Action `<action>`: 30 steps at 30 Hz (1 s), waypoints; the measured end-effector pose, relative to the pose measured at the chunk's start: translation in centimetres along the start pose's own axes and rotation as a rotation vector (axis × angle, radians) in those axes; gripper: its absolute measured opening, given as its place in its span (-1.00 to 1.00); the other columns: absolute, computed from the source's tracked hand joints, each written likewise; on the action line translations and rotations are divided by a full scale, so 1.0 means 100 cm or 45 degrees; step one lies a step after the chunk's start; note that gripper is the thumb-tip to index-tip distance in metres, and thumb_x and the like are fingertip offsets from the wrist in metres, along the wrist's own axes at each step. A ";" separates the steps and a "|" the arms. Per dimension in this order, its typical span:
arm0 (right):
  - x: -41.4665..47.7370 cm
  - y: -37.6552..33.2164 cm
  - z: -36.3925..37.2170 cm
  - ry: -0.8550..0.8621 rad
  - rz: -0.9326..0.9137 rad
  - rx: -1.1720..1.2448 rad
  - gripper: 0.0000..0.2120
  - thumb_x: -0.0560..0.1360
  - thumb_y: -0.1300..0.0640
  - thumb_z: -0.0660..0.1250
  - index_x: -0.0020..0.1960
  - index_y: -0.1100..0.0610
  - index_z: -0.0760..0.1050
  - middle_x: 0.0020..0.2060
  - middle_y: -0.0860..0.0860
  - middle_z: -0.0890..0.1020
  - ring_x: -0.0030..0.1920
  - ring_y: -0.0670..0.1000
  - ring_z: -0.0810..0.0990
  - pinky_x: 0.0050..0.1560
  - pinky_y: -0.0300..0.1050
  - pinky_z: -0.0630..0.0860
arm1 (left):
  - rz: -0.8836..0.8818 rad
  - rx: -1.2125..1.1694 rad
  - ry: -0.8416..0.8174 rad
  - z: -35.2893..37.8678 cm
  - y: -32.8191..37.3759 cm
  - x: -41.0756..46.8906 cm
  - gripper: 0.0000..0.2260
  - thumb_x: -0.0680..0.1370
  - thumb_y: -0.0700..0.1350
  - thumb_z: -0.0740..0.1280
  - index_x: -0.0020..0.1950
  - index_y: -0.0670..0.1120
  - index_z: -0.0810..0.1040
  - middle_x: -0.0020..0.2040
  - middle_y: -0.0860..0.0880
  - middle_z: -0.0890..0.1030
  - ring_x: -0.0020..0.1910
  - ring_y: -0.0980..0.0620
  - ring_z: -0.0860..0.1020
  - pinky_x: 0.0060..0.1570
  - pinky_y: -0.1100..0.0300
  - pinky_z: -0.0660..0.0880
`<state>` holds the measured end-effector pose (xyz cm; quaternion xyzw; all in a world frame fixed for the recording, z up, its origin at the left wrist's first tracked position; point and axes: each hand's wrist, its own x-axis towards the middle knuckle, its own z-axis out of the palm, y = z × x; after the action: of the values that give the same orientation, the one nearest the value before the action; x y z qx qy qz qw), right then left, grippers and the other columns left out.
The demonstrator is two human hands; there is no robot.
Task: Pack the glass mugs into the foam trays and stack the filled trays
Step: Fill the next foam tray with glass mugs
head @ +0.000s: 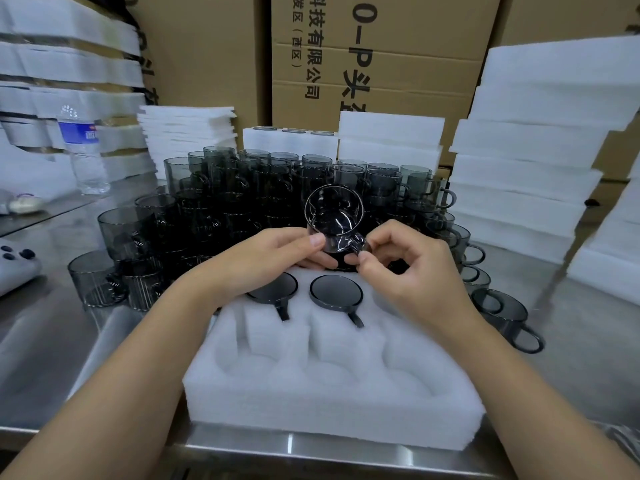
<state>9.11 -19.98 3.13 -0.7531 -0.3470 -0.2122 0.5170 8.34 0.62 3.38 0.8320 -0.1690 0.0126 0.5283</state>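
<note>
A white foam tray (332, 393) lies on the steel table in front of me. Two smoky grey glass mugs (336, 294) sit in its far row, handles toward me; the near pockets are empty. Both hands hold another grey mug (334, 216) tilted above the tray's far edge, its mouth facing me. My left hand (273, 258) grips the mug's left side and underside. My right hand (398, 261) pinches its handle. Behind the tray stands a big pile of several grey mugs (242, 199).
Foam tray stacks rise at right (533, 161), back centre (388, 133) and far left (69, 64). A water bottle (85, 150) stands at left. Loose mugs (502, 313) lie right of the tray. Cardboard boxes (381, 46) form the back wall. A grey device (14, 265) sits at the left edge.
</note>
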 end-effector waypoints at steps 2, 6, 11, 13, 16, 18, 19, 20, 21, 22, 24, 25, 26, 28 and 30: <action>0.001 0.001 0.000 -0.047 -0.023 -0.027 -0.90 0.37 0.27 0.37 -0.27 0.15 0.47 -0.39 -0.01 0.60 -0.30 -0.11 0.60 -0.21 -0.41 0.42 | 0.000 -0.004 0.005 0.000 -0.001 0.000 -0.60 0.46 0.19 0.21 0.14 -0.03 0.55 0.05 0.08 0.69 0.11 0.13 0.62 0.26 0.12 0.42; 0.001 0.005 0.000 -0.107 0.003 -0.071 -0.91 0.38 0.35 0.39 -0.25 0.24 0.49 -0.38 0.06 0.57 -0.33 -0.04 0.56 -0.27 -0.33 0.42 | 0.010 -0.022 -0.001 0.000 -0.001 0.000 -0.62 0.45 0.19 0.25 0.16 0.00 0.53 0.03 0.10 0.69 0.08 0.14 0.63 0.13 0.25 0.46; 0.002 0.006 0.003 -0.107 -0.003 -0.122 -0.92 0.31 0.17 0.35 -0.27 0.19 0.52 -0.39 0.03 0.57 -0.36 -0.03 0.53 -0.27 -0.11 0.47 | 0.027 -0.024 0.011 -0.001 -0.002 0.000 -0.61 0.45 0.22 0.29 0.16 0.02 0.53 0.03 0.11 0.69 0.08 0.15 0.62 0.15 0.24 0.44; 0.002 0.006 0.003 -0.119 -0.005 -0.134 -0.92 0.31 0.16 0.36 -0.27 0.18 0.55 -0.36 0.02 0.59 -0.34 -0.04 0.56 -0.25 -0.07 0.50 | 0.038 -0.037 0.011 0.000 -0.001 0.000 -0.58 0.41 0.21 0.27 0.16 0.01 0.53 0.02 0.11 0.69 0.07 0.16 0.63 0.11 0.29 0.48; 0.002 0.007 0.002 -0.150 -0.018 -0.129 -0.97 0.35 0.23 0.43 -0.25 0.18 0.60 -0.30 -0.01 0.62 -0.30 -0.03 0.58 -0.23 -0.11 0.52 | 0.056 -0.085 0.011 0.001 0.000 0.000 -0.55 0.36 0.21 0.27 0.15 0.01 0.53 0.01 0.11 0.70 0.05 0.17 0.63 0.02 0.42 0.48; 0.002 0.009 0.002 -0.182 -0.035 -0.145 -0.94 0.37 0.29 0.46 -0.25 0.17 0.62 -0.27 -0.06 0.62 -0.29 -0.04 0.57 -0.23 -0.21 0.49 | 0.063 -0.095 0.011 0.001 0.000 -0.001 -0.56 0.36 0.22 0.28 0.14 0.03 0.53 0.00 0.12 0.70 0.05 0.18 0.63 0.00 0.43 0.47; 0.003 0.010 0.002 -0.202 -0.039 -0.157 -0.94 0.37 0.29 0.47 -0.24 0.17 0.64 -0.27 -0.10 0.61 -0.29 -0.06 0.56 -0.24 -0.28 0.45 | 0.065 -0.104 0.014 0.001 0.001 -0.002 -0.58 0.35 0.21 0.29 0.13 0.03 0.53 -0.01 0.11 0.70 0.04 0.18 0.63 -0.01 0.44 0.47; 0.003 0.010 0.002 -0.220 -0.039 -0.170 -0.95 0.37 0.29 0.47 -0.23 0.17 0.65 -0.27 -0.14 0.59 -0.29 -0.08 0.55 -0.23 -0.34 0.41 | 0.067 -0.116 0.020 0.001 0.000 -0.002 -0.59 0.36 0.19 0.29 0.12 0.03 0.53 -0.01 0.10 0.70 0.04 0.17 0.64 -0.03 0.43 0.48; 0.003 0.010 0.002 -0.231 -0.038 -0.186 -0.96 0.38 0.27 0.48 -0.21 0.17 0.67 -0.26 -0.16 0.58 -0.29 -0.08 0.55 -0.23 -0.38 0.39 | 0.067 -0.129 0.026 0.001 0.000 -0.002 -0.61 0.36 0.18 0.30 0.12 0.03 0.53 -0.01 0.08 0.70 0.03 0.15 0.64 -0.02 0.42 0.49; 0.003 0.011 0.002 -0.234 -0.042 -0.203 -0.97 0.38 0.26 0.48 -0.20 0.17 0.68 -0.25 -0.16 0.58 -0.28 -0.08 0.54 -0.23 -0.40 0.38 | 0.066 -0.137 0.030 0.001 -0.001 -0.002 -0.61 0.37 0.16 0.31 0.13 0.02 0.53 -0.01 0.06 0.70 0.04 0.13 0.64 -0.01 0.40 0.50; 0.003 0.012 0.002 -0.228 -0.054 -0.229 -0.96 0.38 0.25 0.48 -0.17 0.17 0.69 -0.22 -0.16 0.59 -0.26 -0.07 0.55 -0.23 -0.42 0.37 | 0.063 -0.142 0.027 0.001 -0.001 -0.002 -0.62 0.39 0.14 0.31 0.14 0.00 0.52 0.01 0.03 0.70 0.05 0.10 0.64 0.04 0.37 0.50; 0.004 0.012 0.002 -0.223 -0.057 -0.236 -0.96 0.39 0.25 0.48 -0.17 0.17 0.70 -0.21 -0.16 0.60 -0.26 -0.07 0.55 -0.23 -0.42 0.37 | 0.061 -0.138 0.025 0.001 -0.001 -0.002 -0.63 0.40 0.13 0.31 0.15 0.00 0.52 0.01 0.03 0.70 0.05 0.10 0.64 0.03 0.37 0.50; 0.004 0.012 0.002 -0.219 -0.059 -0.238 -0.96 0.39 0.25 0.48 -0.17 0.17 0.70 -0.20 -0.16 0.60 -0.26 -0.07 0.55 -0.23 -0.42 0.37 | 0.056 -0.129 0.023 0.000 -0.001 -0.002 -0.64 0.41 0.14 0.32 0.14 0.01 0.52 0.01 0.05 0.70 0.05 0.11 0.64 0.02 0.38 0.50; 0.003 0.012 0.002 -0.203 -0.062 -0.227 -0.97 0.38 0.26 0.48 -0.20 0.16 0.68 -0.21 -0.14 0.60 -0.28 -0.06 0.54 -0.25 -0.39 0.37 | 0.035 -0.094 0.026 0.000 -0.001 -0.002 -0.68 0.46 0.16 0.36 0.14 0.04 0.52 0.01 0.07 0.70 0.05 0.13 0.64 0.04 0.34 0.50; 0.003 0.012 0.002 -0.172 -0.066 -0.218 -0.94 0.38 0.27 0.48 -0.23 0.13 0.66 -0.24 -0.11 0.59 -0.31 -0.03 0.51 -0.28 -0.30 0.40 | 0.013 -0.065 0.029 -0.001 -0.001 -0.001 -0.67 0.46 0.14 0.34 0.16 0.03 0.53 0.02 0.06 0.70 0.08 0.12 0.63 0.13 0.25 0.47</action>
<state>10.14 -20.00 2.51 -0.7978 -0.3811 -0.2033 0.4207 8.30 0.76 3.27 0.8170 -0.1675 0.0206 0.5513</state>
